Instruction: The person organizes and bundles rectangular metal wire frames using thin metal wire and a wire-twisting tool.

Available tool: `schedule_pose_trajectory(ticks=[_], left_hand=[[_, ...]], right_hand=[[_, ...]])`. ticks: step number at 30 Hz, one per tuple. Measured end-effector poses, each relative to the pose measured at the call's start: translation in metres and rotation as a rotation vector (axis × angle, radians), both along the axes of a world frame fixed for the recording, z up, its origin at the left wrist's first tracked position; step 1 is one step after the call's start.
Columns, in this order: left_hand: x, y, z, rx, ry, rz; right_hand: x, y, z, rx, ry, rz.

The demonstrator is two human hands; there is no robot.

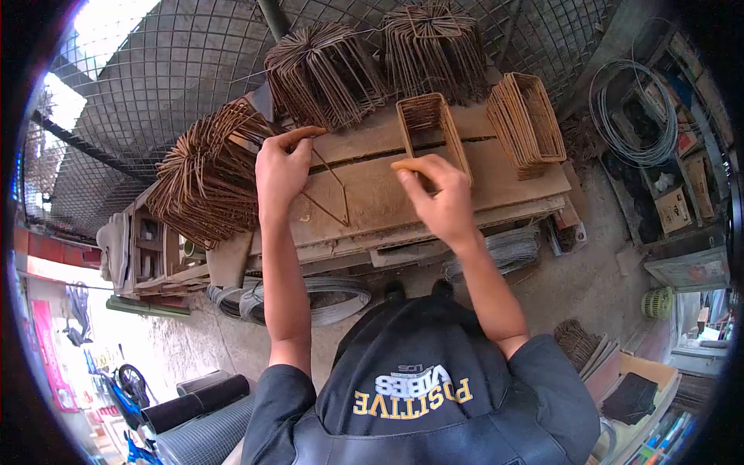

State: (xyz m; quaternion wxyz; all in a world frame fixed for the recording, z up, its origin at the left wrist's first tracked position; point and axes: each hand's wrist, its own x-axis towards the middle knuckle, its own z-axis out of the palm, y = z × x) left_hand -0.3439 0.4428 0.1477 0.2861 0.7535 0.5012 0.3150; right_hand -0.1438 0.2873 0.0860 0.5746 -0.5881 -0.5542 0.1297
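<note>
My left hand (285, 172) has its fingers closed near a thin bent rusty wire frame (342, 194), which slants over the wooden bench (372, 198); the contact at the fingertips is hard to make out. My right hand (438, 190) is at the near end of a stack of rectangular rusty wire frames (428, 105), thumb and fingers curled with a gap between them. Left of my left hand lies a large fanned bundle of rusty frames (205, 174). Another stack of rectangular frames (527, 124) stands at the bench's right end.
Two more rusty frame bundles (325, 74) (434, 50) stand at the back against a wire mesh (201, 62). Wire coils (337, 298) lie under the bench. A wire coil (635, 116) hangs at the right. Black rolls (198, 403) lie at the lower left.
</note>
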Motion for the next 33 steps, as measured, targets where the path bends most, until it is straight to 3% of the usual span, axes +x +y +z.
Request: schedule_pose_trajectory(ticks=[6,8,14,24,30,33], left_hand=[[-0.003,-0.002,0.005,-0.011,0.113,0.07],[-0.003,-0.003,0.004,0.015,0.129,0.081],[-0.001,-0.002,0.001,0.004,0.155,0.039],[0.005,-0.004,0.0,-0.005,0.114,0.023],[-0.001,-0.007,0.007,-0.031,0.127,0.059],[-0.005,-0.002,0.001,-0.033,0.103,0.04]], right_hand=[[0.049,-0.016,-0.012,-0.064,0.017,-0.272],[0.059,-0.02,-0.011,-0.256,-0.074,-0.439],[0.07,-0.019,-0.021,-0.449,-0.186,-0.457],[0.075,-0.018,-0.008,-0.359,-0.182,-0.525],[0.085,-0.011,0.001,-0.171,0.079,-0.499],[0.095,0.0,0.018,-0.158,-0.02,-0.501]])
